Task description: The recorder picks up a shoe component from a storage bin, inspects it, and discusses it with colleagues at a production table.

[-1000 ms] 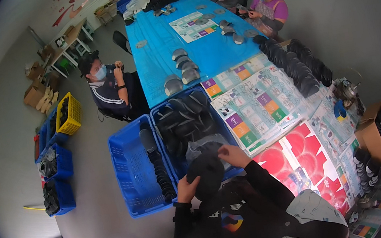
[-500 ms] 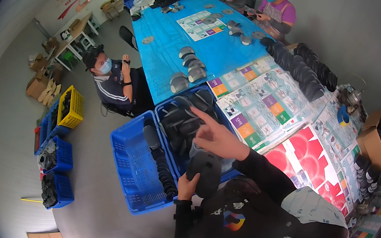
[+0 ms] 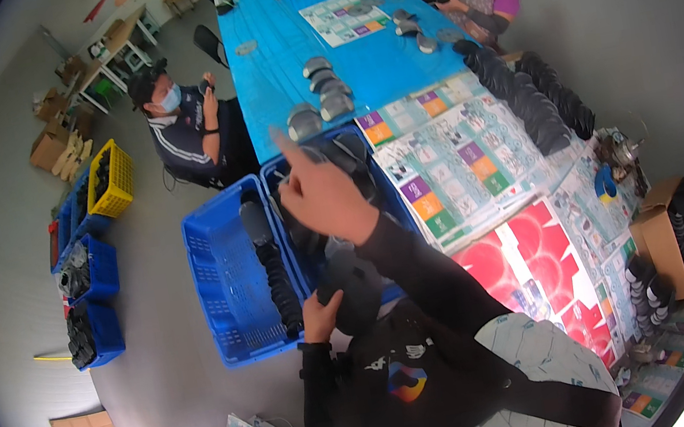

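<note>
My left hand (image 3: 321, 317) grips the edge of a dark grey, rounded, cup-shaped pad (image 3: 354, 290), held close to my apron. My right hand (image 3: 326, 198) is raised above a blue plastic crate (image 3: 399, 204). Its index finger is stretched out toward the far left, blurred at the tip, and nothing shows in the hand. Dark curved pads (image 3: 348, 157) lie heaped in that crate, partly covered by my right hand and forearm. In the neighbouring blue crate (image 3: 217, 273) a row of similar pads (image 3: 277, 282) stands along the right side.
A blue-covered table (image 3: 275, 72) stretches away, bearing grey pads (image 3: 329, 90). Printed sheets (image 3: 459, 163) and rows of dark pads (image 3: 522, 109) lie to the right. A co-worker (image 3: 189, 126) sits at left, two more at far right. Filled crates (image 3: 111, 178) stand on the left floor.
My right hand has moved left and farther away over the crate. The left hand still holds the pad near my apron. The whole view has shifted slightly.
</note>
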Demonstrator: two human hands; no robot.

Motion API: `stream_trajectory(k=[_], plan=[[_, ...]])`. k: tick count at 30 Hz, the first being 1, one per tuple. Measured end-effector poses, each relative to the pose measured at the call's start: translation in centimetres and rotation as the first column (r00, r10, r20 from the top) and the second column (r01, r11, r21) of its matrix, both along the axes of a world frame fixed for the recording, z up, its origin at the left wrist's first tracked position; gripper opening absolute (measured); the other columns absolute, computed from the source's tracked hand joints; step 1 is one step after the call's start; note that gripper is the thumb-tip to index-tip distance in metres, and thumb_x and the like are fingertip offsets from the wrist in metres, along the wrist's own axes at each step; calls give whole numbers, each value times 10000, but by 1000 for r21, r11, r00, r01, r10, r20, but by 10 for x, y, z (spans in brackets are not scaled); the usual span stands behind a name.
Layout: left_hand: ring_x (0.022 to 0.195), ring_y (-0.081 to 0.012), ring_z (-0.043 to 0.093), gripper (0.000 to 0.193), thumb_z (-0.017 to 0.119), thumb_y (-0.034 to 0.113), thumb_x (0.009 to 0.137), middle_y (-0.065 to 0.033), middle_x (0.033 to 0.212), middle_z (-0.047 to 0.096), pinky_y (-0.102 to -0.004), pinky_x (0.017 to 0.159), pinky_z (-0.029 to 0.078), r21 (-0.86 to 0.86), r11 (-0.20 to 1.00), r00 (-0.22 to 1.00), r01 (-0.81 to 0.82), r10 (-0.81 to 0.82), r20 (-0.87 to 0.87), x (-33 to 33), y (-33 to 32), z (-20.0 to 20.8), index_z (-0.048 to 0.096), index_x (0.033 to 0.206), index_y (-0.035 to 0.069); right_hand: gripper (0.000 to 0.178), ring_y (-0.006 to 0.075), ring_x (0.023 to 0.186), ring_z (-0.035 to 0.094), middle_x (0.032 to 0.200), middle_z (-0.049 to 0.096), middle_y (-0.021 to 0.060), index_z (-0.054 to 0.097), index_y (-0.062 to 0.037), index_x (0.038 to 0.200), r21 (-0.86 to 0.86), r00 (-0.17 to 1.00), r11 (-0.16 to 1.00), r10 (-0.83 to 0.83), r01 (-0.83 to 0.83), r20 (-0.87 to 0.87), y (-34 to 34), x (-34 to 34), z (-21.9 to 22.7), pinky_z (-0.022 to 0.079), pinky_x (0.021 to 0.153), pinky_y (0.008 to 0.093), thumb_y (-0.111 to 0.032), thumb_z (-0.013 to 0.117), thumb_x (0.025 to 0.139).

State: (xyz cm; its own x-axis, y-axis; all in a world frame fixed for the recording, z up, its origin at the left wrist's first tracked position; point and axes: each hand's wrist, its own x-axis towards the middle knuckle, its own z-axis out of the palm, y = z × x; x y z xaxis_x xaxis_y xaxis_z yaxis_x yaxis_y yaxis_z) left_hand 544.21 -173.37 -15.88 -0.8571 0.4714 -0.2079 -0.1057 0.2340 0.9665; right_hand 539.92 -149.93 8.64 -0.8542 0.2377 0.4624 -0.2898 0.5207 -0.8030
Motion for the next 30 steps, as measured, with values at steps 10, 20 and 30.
stream_trajectory(k=[10, 20, 30], plan=[[973, -164, 722, 349, 760, 118, 967, -115, 1143, 776, -308, 876, 567, 72, 997, 993, -27, 18, 114, 5, 2, 3, 707, 1235, -100, 763, 436, 868, 715, 926, 743, 258, 395, 50, 1573, -76, 914, 997, 36, -5, 405, 41, 7, -67, 551, 831, 503, -162, 624, 877], [958, -161, 724, 348, 760, 122, 966, -113, 1116, 782, -300, 860, 571, 66, 998, 994, 4, -11, 109, 11, 10, 16, 713, 1226, -104, 508, 109, 652, 589, 710, 619, 28, 664, -53, 1412, -222, 968, 974, 96, -43, 233, 47, 30, -82, 469, 621, 293, -69, 669, 904], [960, -167, 731, 341, 760, 120, 964, -118, 1114, 785, -302, 858, 576, 67, 997, 998, 41, -43, 35, 8, 9, 7, 716, 1219, -103, 816, 234, 881, 745, 1341, 712, 164, 326, -5, 1631, -312, 974, 934, -117, 175, 197, 80, 50, -79, 550, 820, 306, 45, 551, 849]])
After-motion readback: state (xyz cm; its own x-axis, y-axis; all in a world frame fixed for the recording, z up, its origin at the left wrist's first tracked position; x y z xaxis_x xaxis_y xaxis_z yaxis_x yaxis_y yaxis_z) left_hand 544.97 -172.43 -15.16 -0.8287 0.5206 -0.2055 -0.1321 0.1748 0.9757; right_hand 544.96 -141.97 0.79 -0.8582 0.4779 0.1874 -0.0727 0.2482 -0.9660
